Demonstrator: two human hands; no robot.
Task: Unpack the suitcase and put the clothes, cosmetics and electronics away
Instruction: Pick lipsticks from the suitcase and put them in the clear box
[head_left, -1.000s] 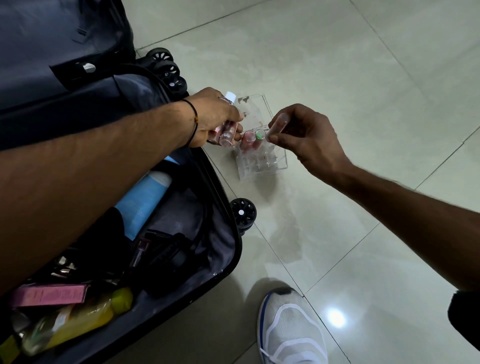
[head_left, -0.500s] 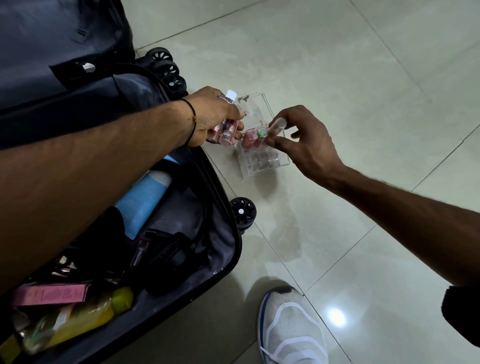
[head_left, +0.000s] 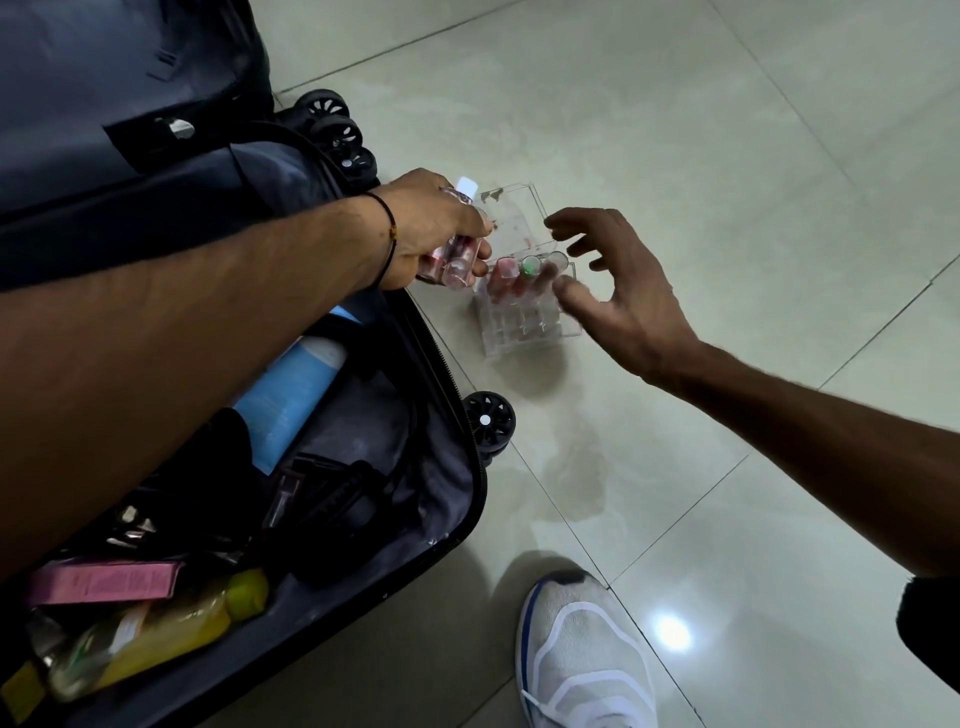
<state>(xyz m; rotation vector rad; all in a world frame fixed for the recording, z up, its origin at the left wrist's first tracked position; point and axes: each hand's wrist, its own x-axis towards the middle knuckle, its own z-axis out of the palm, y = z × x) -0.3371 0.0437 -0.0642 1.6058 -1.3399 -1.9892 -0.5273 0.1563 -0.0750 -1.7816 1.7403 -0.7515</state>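
Floor: pale glossy tiles (head_left: 727, 130), hard and slick by the look; a small bottle dropped here would likely crack or skid away.
Suitcase: lies open at the left (head_left: 478, 499), with a dark lining and cosmetics in its near half. One wheel (head_left: 488, 421) sits near the organizer.
Shoe: white trainer (head_left: 587, 660) at near centre, apart from the organizer; a careless step forward could kick it.
Packed cosmetics: blue tube (head_left: 291, 400), yellow bottle (head_left: 156, 639) and pink box (head_left: 104, 582) lie in the suitcase, not yet unpacked.
Organizer: clear acrylic rack (head_left: 524, 332) on the floor just right of the suitcase edge. It looks light and nothing pins it, so a nudge could slide or tip it.
Right hand: fingers spread wide (head_left: 634, 296), holding nothing, slightly blurred, just right of the organizer. It could catch the rack or what stands in it.
Left hand: fingers curled (head_left: 431, 228) round a cluster of small bottles, just left of the organizer.
Bottles: several pinkish ones (head_left: 457, 260) share one grip, so taking one out may loosen the others.
Tubes: a pink one (head_left: 503, 270), a green-capped one (head_left: 530, 267) and another stand upright in the organizer's slots, where a brush could topple them.
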